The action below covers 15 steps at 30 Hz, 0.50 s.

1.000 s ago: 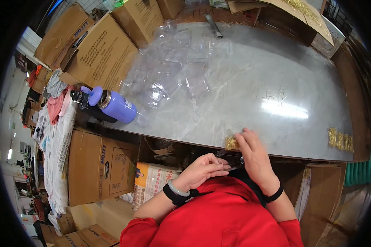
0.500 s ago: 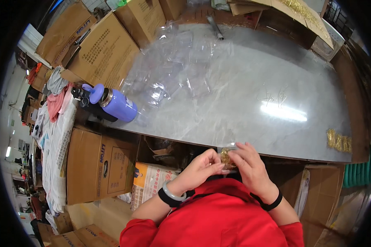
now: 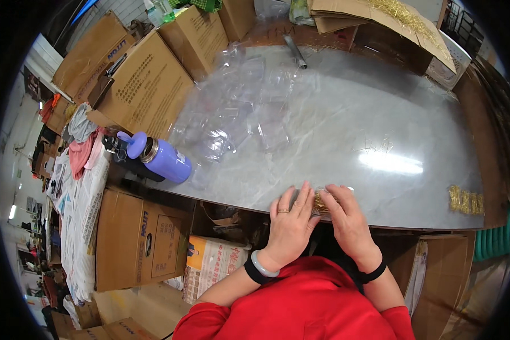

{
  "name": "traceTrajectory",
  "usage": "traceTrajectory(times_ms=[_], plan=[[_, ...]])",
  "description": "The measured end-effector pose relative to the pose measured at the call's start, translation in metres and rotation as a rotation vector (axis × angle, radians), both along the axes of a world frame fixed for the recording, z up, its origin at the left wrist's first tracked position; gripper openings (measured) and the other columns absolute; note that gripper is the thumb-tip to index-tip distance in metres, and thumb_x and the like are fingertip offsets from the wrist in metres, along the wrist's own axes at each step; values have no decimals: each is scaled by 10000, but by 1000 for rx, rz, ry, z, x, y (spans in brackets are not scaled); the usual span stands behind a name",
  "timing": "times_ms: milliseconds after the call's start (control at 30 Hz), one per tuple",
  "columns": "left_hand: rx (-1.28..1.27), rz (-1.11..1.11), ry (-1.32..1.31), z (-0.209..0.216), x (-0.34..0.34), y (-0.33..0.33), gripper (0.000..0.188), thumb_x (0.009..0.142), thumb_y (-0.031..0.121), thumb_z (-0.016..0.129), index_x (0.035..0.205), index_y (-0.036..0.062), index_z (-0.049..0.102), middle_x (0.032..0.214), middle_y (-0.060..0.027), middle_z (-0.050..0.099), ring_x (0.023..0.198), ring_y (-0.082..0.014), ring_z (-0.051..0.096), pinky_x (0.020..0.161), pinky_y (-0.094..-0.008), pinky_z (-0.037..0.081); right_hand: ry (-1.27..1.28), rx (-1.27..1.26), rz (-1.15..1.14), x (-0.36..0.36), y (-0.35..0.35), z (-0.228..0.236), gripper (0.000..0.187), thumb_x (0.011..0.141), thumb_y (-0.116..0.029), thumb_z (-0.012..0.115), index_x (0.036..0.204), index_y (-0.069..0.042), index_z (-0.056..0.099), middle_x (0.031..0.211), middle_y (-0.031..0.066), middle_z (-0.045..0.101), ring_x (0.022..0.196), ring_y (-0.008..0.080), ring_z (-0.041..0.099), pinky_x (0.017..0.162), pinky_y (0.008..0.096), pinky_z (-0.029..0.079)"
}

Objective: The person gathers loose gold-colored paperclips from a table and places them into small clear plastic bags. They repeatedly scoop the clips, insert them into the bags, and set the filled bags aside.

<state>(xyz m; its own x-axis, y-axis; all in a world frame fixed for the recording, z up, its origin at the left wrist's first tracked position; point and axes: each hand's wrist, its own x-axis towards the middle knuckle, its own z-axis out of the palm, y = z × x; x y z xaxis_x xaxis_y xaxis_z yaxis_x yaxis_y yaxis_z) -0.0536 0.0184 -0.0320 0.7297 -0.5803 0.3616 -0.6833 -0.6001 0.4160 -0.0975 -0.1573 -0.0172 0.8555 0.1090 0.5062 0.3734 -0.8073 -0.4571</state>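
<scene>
At the table's near edge lies a small clear plastic bag with gold twist ties (image 3: pixel 321 204) in it, partly covered by my fingers. My left hand (image 3: pixel 290 224) rests flat beside it on the left, fingers stretched out over the tabletop. From the other side my right hand (image 3: pixel 348 226) lies with extended fingers over the bag's right part, pressing it to the surface. Neither hand is wrapped round anything. Further right on the table sits a row of gold twist-tie bundles (image 3: pixel 466 200).
Clear plastic bags (image 3: pixel 249 102) spread over the grey table (image 3: pixel 334 130). A purple bottle (image 3: pixel 170 161) with its lid raised stands at the left edge, beside cardboard boxes (image 3: pixel 144 85). A dark metal piece (image 3: pixel 294 51) lies at the back. Loose gold strands (image 3: pixel 405 17) top a cardboard box at far right.
Both hands have moved forward from above my lap onto the table edge, bringing the bag down onto it. The left hand has gone from pinching the bag to lying flat with fingers extended.
</scene>
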Motion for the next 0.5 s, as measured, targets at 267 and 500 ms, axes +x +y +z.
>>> traceTrajectory(times_ms=[267,500], plan=[[-22,-117,2,2,5,-1,634,962,323,620,1475,3,428,1534,-142,416,1428,-410,306,1163,-597,186,102,161,73,1,-12,-2,544,878,83,589,1403,-28,501,1432,191,498,1259,397,542,1081,472,454],[-74,-167,-96,-7,16,-9,594,923,294,683,1415,19,494,1405,-134,513,1338,-372,395,1149,-587,249,-26,229,-228,-13,-14,-5,449,952,96,483,1388,-10,501,1314,200,604,1228,388,578,1127,499,396]])
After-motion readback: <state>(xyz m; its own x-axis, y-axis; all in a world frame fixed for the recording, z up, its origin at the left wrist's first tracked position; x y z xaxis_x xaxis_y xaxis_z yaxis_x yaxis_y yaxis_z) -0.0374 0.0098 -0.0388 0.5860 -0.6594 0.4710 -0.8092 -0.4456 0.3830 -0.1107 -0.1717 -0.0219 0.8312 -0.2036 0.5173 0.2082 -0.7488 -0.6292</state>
